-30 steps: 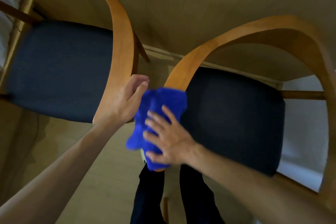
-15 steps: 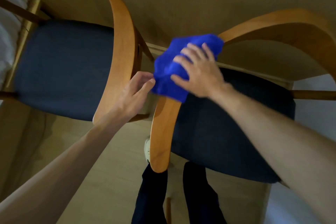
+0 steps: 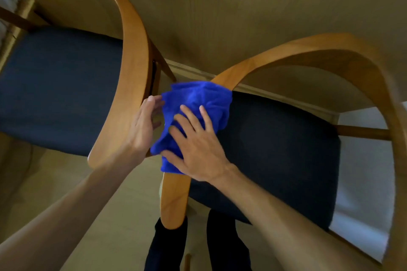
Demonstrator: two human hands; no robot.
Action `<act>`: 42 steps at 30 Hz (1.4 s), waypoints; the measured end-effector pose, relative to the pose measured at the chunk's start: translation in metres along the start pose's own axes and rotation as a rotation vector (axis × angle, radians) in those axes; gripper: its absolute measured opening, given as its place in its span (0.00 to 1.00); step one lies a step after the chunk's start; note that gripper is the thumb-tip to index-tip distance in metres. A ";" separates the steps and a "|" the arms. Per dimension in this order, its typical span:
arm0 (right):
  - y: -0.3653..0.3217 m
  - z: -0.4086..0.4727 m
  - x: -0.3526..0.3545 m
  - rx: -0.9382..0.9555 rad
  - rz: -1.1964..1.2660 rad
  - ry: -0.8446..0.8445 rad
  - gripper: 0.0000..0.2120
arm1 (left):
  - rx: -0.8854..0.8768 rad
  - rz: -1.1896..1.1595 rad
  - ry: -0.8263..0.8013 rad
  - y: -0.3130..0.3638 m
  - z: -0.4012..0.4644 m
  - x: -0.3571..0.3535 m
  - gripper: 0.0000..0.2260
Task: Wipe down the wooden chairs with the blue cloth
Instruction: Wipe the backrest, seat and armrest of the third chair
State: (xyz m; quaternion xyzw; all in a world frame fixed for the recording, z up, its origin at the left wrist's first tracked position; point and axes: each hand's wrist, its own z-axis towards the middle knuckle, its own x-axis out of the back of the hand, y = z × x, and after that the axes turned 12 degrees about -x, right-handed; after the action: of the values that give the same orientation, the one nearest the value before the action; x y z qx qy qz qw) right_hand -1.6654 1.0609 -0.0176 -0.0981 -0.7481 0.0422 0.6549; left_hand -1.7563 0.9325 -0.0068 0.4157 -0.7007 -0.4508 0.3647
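Two hands busy: right hand (image 3: 198,149) flat on blue cloth (image 3: 198,103) over armrest (image 3: 175,200) running toward body, left hand (image 3: 143,125) open, steadying neighbouring chair (image 3: 130,86).

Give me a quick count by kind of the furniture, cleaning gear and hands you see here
Wooden chairs: 2, left chair and right chair
Blue cloth: 1
Hands: 2, left hand and right hand
Total: 5
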 end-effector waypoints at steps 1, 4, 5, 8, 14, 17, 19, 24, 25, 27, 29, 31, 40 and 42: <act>0.007 -0.001 0.000 0.048 0.012 0.000 0.27 | 0.020 -0.007 0.022 -0.001 0.004 -0.002 0.22; 0.032 0.014 0.004 0.156 0.000 0.003 0.27 | 0.033 0.023 0.023 0.001 0.010 -0.012 0.22; 0.039 0.023 0.006 0.146 0.003 -0.004 0.28 | 0.029 0.034 0.020 0.004 0.010 -0.016 0.22; 0.066 0.054 0.015 -0.007 0.020 0.033 0.31 | -0.035 0.120 0.025 0.015 0.008 -0.031 0.21; 0.177 0.092 0.053 -0.324 -0.141 0.105 0.36 | -0.137 0.293 0.029 0.038 0.005 -0.080 0.16; 0.222 0.088 0.074 -0.360 -0.292 0.093 0.37 | -0.236 0.457 0.010 0.046 0.010 -0.112 0.16; 0.236 0.084 0.084 -0.340 -0.328 0.012 0.37 | -0.320 0.616 -0.034 0.051 0.020 -0.132 0.19; 0.227 0.097 0.098 -0.362 -0.291 -0.302 0.41 | -0.446 1.010 -0.103 0.052 0.061 -0.169 0.37; 0.226 0.099 0.100 -0.353 -0.291 -0.344 0.41 | -0.413 1.083 -0.129 0.049 0.070 -0.171 0.39; 0.229 0.101 0.104 -0.306 -0.311 -0.384 0.39 | -0.332 1.188 -0.125 0.043 0.083 -0.170 0.38; 0.234 0.103 0.103 -0.256 -0.349 -0.349 0.34 | -0.326 1.239 -0.073 0.036 0.088 -0.166 0.32; 0.237 0.110 0.103 -0.226 -0.366 -0.303 0.29 | -0.382 1.241 -0.027 0.030 0.087 -0.166 0.26; 0.188 0.130 0.087 -0.046 -0.126 -0.290 0.10 | -0.358 1.180 0.003 0.027 0.089 -0.168 0.25; 0.180 0.131 0.083 -0.008 -0.088 -0.282 0.12 | -0.334 1.190 0.024 0.029 0.089 -0.169 0.26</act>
State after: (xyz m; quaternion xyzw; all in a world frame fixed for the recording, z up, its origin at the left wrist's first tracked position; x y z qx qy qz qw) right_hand -1.7883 1.2623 0.0106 -0.0609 -0.8363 0.0240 0.5443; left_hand -1.7771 1.1228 -0.0317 -0.1043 -0.7282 -0.2691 0.6216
